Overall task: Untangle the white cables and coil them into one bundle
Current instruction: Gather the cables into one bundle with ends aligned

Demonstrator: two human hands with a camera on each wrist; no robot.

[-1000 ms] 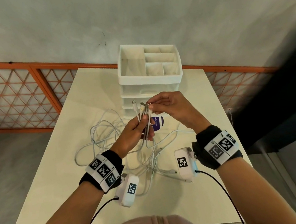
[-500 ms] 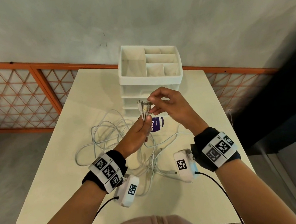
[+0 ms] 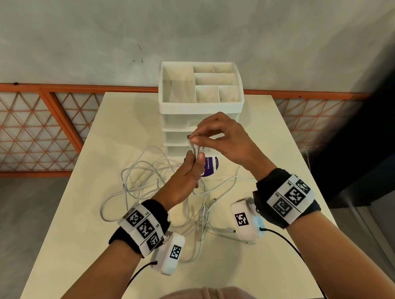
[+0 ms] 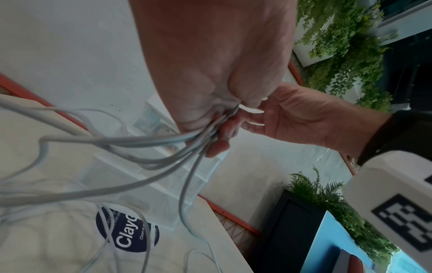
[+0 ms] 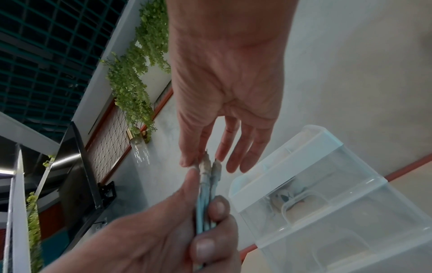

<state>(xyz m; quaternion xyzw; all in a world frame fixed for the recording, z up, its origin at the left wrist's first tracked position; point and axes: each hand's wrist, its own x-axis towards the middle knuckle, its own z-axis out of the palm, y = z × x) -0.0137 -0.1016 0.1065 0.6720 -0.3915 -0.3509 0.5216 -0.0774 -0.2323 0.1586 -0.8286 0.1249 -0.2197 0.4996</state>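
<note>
Here the left hand (image 3: 182, 177) clamps the white cables (image 3: 145, 182) in its grip above the bench (image 3: 77, 244); the right hand (image 3: 226, 142) pinches their plug ends (image 5: 208, 166). Loose loops lie toward nine o'clock.

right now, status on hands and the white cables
Left hand grips white cables near their connector ends. Right hand pinches the connector tips. Rest lies tangled on cream table, across a purple-labelled packet.

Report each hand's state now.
Left hand: grips the gathered thin white cables.
Right hand: pinches the cables' plug ends.
</note>
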